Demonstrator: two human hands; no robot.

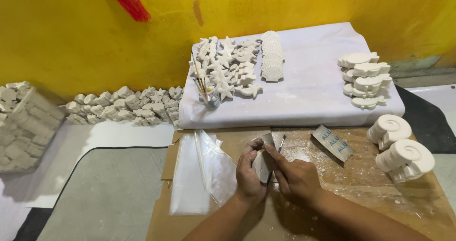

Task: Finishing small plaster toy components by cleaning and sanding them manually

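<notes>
Held between left hand and right hand, both closed on one small grey sanding sheet — over the near cardboard mat. Lay left: clear plastic bags; right: spiral plaster casts. Stood far, on white cloth — starfish casts, brush jar.

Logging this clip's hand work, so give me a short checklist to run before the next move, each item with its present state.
1. Left hand grips the small pale piece: ok.
2. Right hand presses the sandpaper strip on it: ok.
3. Small brush lies apart, beside the hands: ok.
4. Spare sandpaper sheet lies flat on the cardboard: ok.
5. Piece free of cracks: cannot tell, mostly hidden.
</notes>
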